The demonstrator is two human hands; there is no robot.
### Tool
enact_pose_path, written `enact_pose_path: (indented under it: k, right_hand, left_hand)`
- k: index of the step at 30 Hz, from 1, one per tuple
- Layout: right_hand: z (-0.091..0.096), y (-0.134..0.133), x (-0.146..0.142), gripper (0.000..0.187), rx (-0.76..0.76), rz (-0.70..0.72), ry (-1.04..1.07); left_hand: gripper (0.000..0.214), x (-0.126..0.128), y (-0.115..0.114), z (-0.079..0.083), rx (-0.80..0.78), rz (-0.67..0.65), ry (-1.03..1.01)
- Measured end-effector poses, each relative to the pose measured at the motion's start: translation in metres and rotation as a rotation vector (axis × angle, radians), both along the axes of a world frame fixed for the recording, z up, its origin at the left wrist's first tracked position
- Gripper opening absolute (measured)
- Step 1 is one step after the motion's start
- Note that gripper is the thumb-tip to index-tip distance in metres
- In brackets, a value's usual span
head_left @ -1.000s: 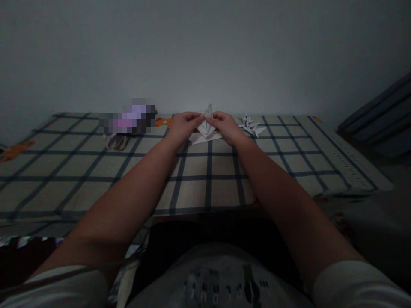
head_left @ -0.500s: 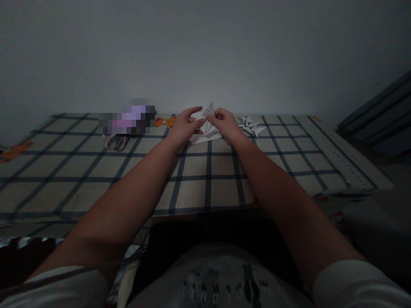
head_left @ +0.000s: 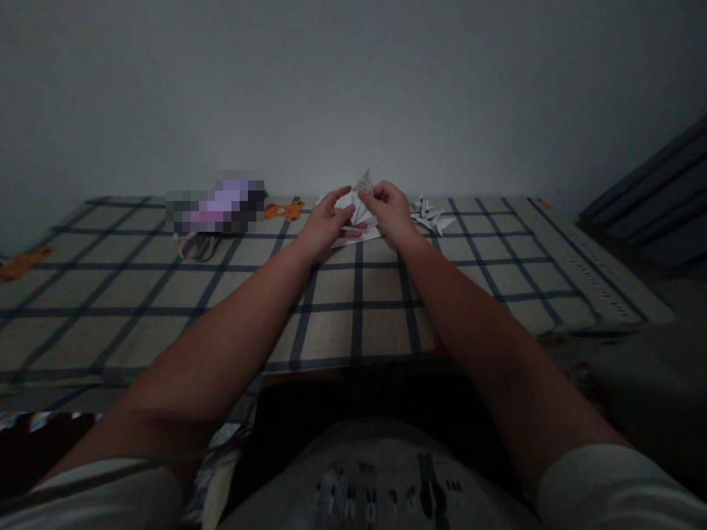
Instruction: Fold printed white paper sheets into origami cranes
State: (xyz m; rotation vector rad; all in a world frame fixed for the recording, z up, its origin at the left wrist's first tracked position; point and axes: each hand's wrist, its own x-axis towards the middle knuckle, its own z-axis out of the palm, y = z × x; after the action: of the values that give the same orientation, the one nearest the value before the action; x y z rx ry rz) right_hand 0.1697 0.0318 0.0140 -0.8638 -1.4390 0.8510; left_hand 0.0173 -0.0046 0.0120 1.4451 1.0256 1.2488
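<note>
Between my hands is a folded piece of white paper (head_left: 361, 209) with a pointed flap standing up at its top. My left hand (head_left: 328, 223) grips its left and lower part, thumb in front and fingers partly behind. My right hand (head_left: 391, 211) pinches the upper flap between thumb and curled fingers. More white paper (head_left: 353, 241) lies flat on the cloth beneath. Just right of my right hand sit several folded paper cranes (head_left: 431, 216), close together with their points sticking out.
A checked tablecloth (head_left: 221, 276) with printed bears covers the table against a plain wall (head_left: 353, 88). A blurred purple object (head_left: 225, 202) with a strap (head_left: 197, 246) lies at the back left. Dark slatted furniture (head_left: 657, 191) stands at the far right.
The folded paper has tilted and risen slightly with my right hand. My left hand has shifted a little right, its lower fingers now reaching further under the paper.
</note>
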Motion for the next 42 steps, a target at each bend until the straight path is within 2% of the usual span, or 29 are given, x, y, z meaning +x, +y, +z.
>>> enact_pose_path:
  k: [4,9,14,21,25,31,34,36,42]
  right_hand:
    - [-0.001,0.004,0.002,0.041,0.036,-0.014,0.023]
    - [0.001,0.001,0.001,0.041,0.026,-0.049,0.009]
    - [0.002,0.001,0.002,0.038,0.028,-0.072,0.016]
    - [-0.001,0.007,0.003,0.039,0.047,-0.089,0.037]
    - [0.000,0.007,0.004,0.042,-0.013,-0.046,0.067]
    - [-0.003,0.000,0.001,0.035,-0.145,0.228,0.074]
    - [-0.005,0.001,-0.001,0.031,-0.174,0.298,0.107]
    - [-0.006,0.003,-0.001,0.032,-0.184,0.293,0.132]
    - [-0.006,0.002,0.002,0.043,-0.162,0.228,0.065]
  left_hand:
    - [0.078,0.003,-0.004,0.002,-0.008,-0.050,0.021]
    - [0.073,0.005,-0.005,0.001,0.021,-0.019,0.011]
    - [0.086,0.006,-0.008,0.003,0.019,0.021,-0.001]
    - [0.097,0.004,-0.001,-0.002,-0.008,-0.056,-0.070]
    - [0.084,-0.001,0.003,0.000,-0.014,-0.023,-0.085]
    - [0.044,-0.010,0.010,0.002,0.128,0.178,-0.050]
    - [0.032,-0.012,0.016,-0.001,0.194,0.209,-0.061]
    - [0.032,-0.013,0.018,-0.003,0.213,0.212,-0.077]
    - [0.051,-0.015,0.020,-0.007,0.235,0.245,-0.069]
